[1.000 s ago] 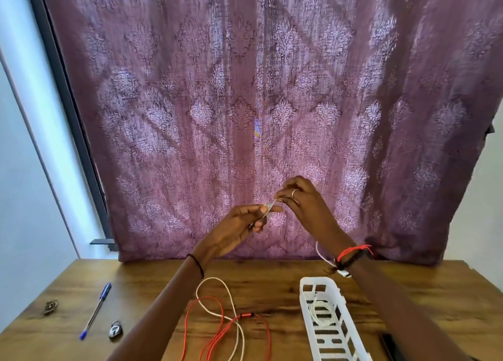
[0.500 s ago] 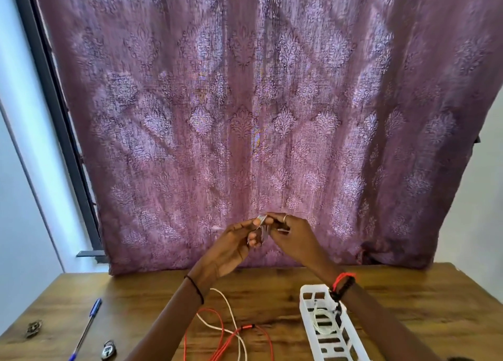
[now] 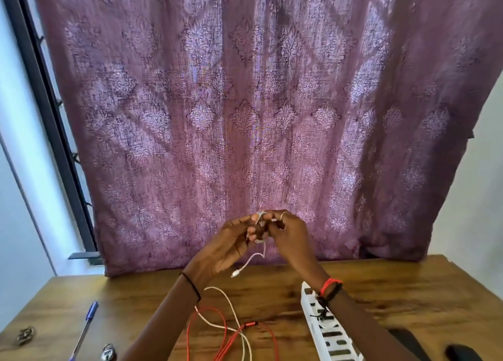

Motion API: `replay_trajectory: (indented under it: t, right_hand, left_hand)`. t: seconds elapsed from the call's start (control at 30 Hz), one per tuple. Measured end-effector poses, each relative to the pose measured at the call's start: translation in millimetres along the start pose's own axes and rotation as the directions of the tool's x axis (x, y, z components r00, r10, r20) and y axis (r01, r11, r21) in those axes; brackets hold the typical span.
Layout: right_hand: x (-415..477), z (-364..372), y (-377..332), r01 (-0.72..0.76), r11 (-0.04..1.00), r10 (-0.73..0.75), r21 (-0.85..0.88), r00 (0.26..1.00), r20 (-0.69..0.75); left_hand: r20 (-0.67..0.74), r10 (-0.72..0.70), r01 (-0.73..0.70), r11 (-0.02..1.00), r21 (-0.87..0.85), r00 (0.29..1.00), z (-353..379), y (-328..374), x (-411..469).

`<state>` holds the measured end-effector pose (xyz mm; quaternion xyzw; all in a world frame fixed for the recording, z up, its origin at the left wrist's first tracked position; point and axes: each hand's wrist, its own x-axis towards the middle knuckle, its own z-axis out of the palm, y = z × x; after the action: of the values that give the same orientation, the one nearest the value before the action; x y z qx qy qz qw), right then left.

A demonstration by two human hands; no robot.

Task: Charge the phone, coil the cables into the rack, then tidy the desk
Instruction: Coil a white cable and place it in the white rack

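My left hand (image 3: 231,241) and my right hand (image 3: 288,232) meet in the air above the wooden desk (image 3: 394,292), in front of the curtain. Both pinch a thin white cable (image 3: 254,258) that loops around the fingers. Its free end with a small plug hangs down below the hands. A white slotted rack (image 3: 330,333) lies on the desk under my right forearm. A red cable (image 3: 226,336) and another white cable (image 3: 231,306) lie loose on the desk beneath my left forearm.
A blue pen (image 3: 85,325), a small padlock (image 3: 108,352) and a small metal trinket (image 3: 25,335) lie at the desk's left. Dark objects (image 3: 460,352) sit at the bottom right corner. A purple patterned curtain (image 3: 258,116) hangs behind the desk.
Both hands dropped lower in view and came closer together. More of the white cable is wound at the fingers, and its plug end now dangles below the hands.
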<state>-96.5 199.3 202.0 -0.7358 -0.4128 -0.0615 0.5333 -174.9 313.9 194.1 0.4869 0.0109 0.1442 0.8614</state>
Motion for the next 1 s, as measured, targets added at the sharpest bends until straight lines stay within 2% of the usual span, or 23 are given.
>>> replay_trajectory:
  t: [0.13, 0.23, 0.3, 0.37, 0.47, 0.63, 0.7, 0.8, 0.87, 0.93, 1.0]
  right_hand:
    - [3.7, -4.3, -5.2, 0.015, 0.999, -0.014, -0.032, 0.999, 0.03]
    - [8.4, -7.5, -2.4, -0.024, 0.997, 0.029, -0.069, 0.997, 0.069]
    - [11.4, -10.9, -1.3, -0.091, 0.996, 0.091, -0.01, 0.989, 0.119]
    - [11.2, -14.7, -2.7, -0.168, 0.976, 0.142, 0.141, 0.974, 0.177]
    - [7.3, -20.4, -5.9, -0.285, 0.889, 0.207, 0.359, 0.948, 0.242]
    - [7.6, -29.2, -1.1, -0.394, 0.732, 0.213, 0.556, 0.908, 0.362]
    - [8.4, -30.8, 0.5, -0.444, 0.606, 0.207, 0.661, 0.889, 0.408]
    - [10.9, -30.6, 7.9, -0.503, 0.355, 0.168, 0.788, 0.863, 0.476]
    - [13.8, -32.4, 13.1, -0.52, 0.252, 0.131, 0.816, 0.854, 0.504]
    - [16.9, -34.9, 16.7, -0.534, 0.231, 0.11, 0.814, 0.845, 0.523]
    - [18.7, -35.7, 16.5, -0.53, 0.326, 0.141, 0.782, 0.846, 0.515]
  left_hand:
    - [-0.009, -0.001, 0.001, 1.0, 0.026, 1.0, 4.1, 9.7, -2.1]
    - [-0.005, -0.035, 0.035, 0.998, 0.061, 0.999, 0.9, 14.4, 1.2]
    - [0.018, -0.066, 0.064, 0.991, 0.117, 0.998, -2.1, 17.4, 2.0]
    - [0.046, -0.092, 0.083, 0.983, 0.166, 0.995, -2.3, 21.6, 0.4]
    - [0.085, -0.118, 0.098, 0.972, 0.214, 0.989, 2.4, 29.4, -2.6]
    - [0.096, -0.138, 0.115, 0.97, 0.214, 0.986, 5.7, 39.2, -6.6]
    - [0.103, -0.137, 0.113, 0.972, 0.206, 0.985, 7.0, 41.2, -6.2]
    - [0.127, -0.129, 0.097, 0.969, 0.228, 0.984, 12.4, 41.0, -4.5]
    - [0.134, -0.121, 0.084, 0.963, 0.255, 0.984, 15.2, 38.5, -2.2]
    - [0.124, -0.104, 0.067, 0.961, 0.268, 0.987, 14.6, 34.1, 3.3]
    - [0.112, -0.084, 0.05, 0.96, 0.277, 0.99, 13.9, 28.3, 8.0]
